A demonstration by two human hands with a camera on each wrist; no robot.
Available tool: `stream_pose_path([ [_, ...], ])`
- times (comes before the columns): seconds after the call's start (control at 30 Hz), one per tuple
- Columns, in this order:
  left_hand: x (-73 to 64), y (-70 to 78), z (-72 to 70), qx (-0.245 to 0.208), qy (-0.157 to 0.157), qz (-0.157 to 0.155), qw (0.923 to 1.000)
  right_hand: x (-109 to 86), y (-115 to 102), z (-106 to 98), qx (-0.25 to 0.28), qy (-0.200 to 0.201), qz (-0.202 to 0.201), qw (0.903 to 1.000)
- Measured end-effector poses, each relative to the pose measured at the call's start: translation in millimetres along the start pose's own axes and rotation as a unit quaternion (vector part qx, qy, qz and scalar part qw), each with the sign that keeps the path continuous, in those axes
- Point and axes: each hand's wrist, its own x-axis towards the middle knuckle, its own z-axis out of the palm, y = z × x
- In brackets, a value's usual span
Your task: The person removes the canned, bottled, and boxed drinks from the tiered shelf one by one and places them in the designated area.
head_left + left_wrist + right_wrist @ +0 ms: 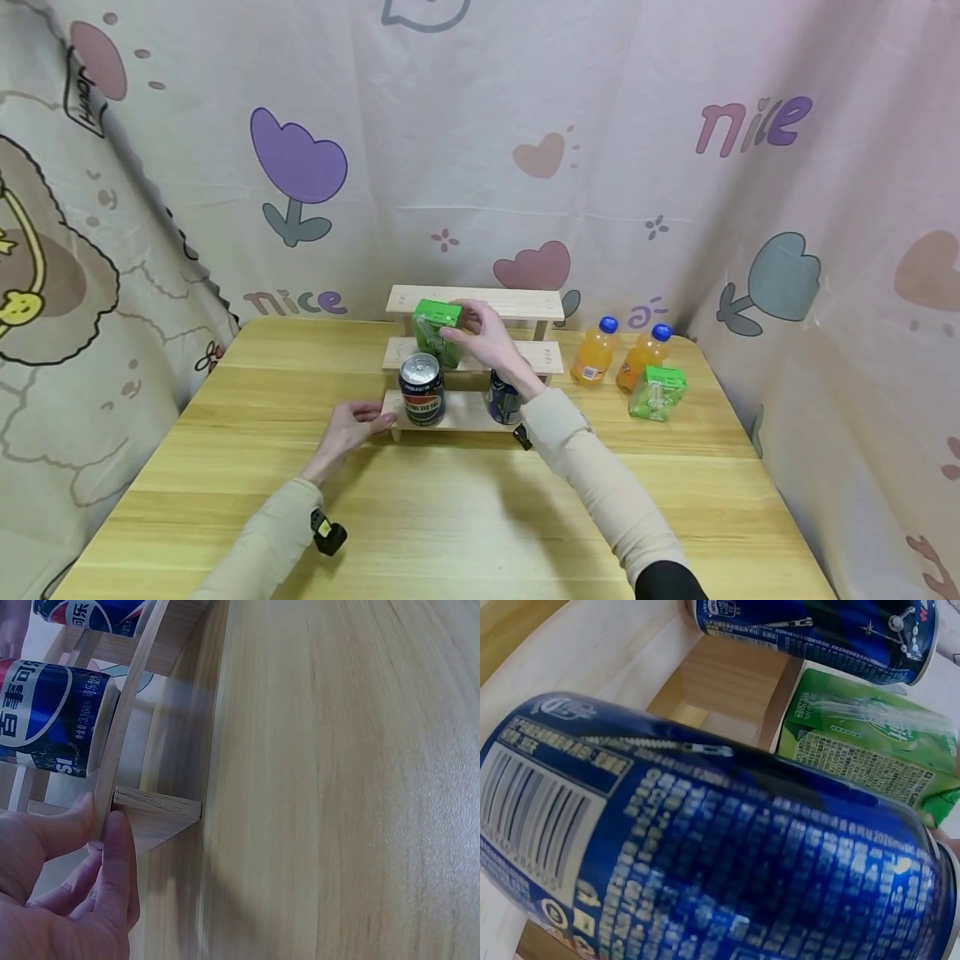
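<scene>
My right hand (489, 340) grips a green drink carton (431, 332) at the left end of the middle step of a three-step wooden rack (487, 302). In the right wrist view the carton (870, 739) appears beyond a large blue can (727, 832). With thumb and fingers my left hand (349, 428) pinches the left end of the rack's bottom step (467, 410). Two blue Pepsi cans stand on that step: the left can (422, 398) in front of the carton, the right can (502, 404) partly hidden by my right wrist. From the left wrist, a can (56, 716) shows beside my fingers.
To the right of the rack stand two orange drink bottles with blue caps, a nearer-left bottle (595, 354) and a right bottle (643, 357). Another green carton (657, 392) stands in front of them. A patterned curtain (450, 167) hangs behind the wooden table (420, 517).
</scene>
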Motion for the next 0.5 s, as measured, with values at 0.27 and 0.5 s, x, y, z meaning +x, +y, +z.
stream_pose_path([
  [0.27,0.8,0.1,-0.3,0.003,0.001,0.001,1.0,0.8,-1.4,6.5,-0.029,0.046,-0.01,0.9985],
  [0.5,0.0,0.3,0.0,-0.002,0.0,0.001,1.0,-1.7,-1.5,12.9,-0.069,0.109,-0.032,0.9911],
])
